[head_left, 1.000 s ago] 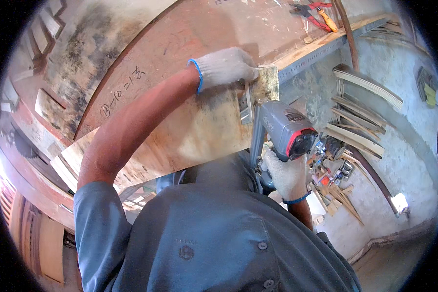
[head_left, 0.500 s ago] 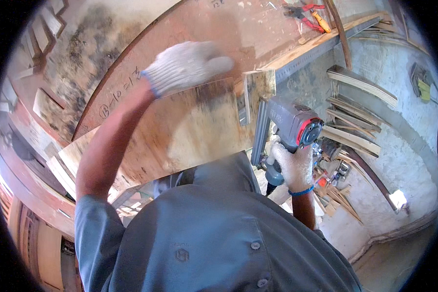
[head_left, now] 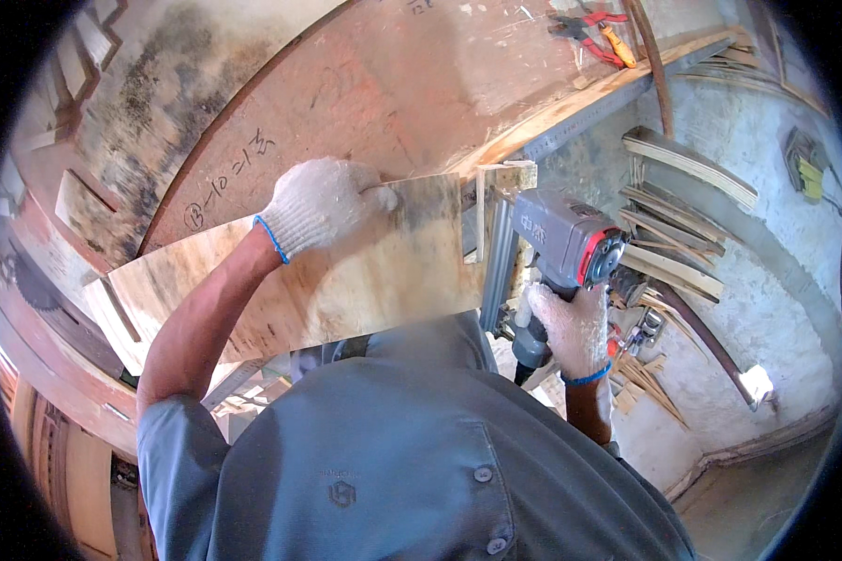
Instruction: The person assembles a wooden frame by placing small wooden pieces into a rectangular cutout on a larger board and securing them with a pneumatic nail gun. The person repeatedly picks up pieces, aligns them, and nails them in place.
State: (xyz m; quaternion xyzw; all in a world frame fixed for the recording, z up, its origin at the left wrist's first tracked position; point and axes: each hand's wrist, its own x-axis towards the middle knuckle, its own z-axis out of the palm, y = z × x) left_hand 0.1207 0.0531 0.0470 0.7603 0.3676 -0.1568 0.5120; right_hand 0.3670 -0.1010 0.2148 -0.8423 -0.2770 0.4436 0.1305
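A grey nail gun (head_left: 571, 229) with a red ring on its round cap stands upright in my gloved right hand (head_left: 575, 329). The fingers are wrapped round its handle, and its long magazine reaches toward the right end of a plywood board (head_left: 355, 290). That board is wide, pale and dark-stained, and lies slanted in front of my body. My gloved left hand (head_left: 326, 208) is closed over the board's far edge, its fingertips partly hidden. Beside the board's right end, a small wooden end piece (head_left: 510, 178) sits close to the gun's nose.
Behind the board spreads a reddish worktop (head_left: 374, 103) with handwritten marks. Red-handled pliers (head_left: 585, 37) and a yellow-handled tool (head_left: 617, 45) lie at its far right. Curved wood strips (head_left: 692, 164) lean by the right wall, with offcuts (head_left: 650, 379) below.
My left hand has come down and nearer, from above the board onto its far edge, and closed there. The nail gun stays in my right hand, shifted only slightly.
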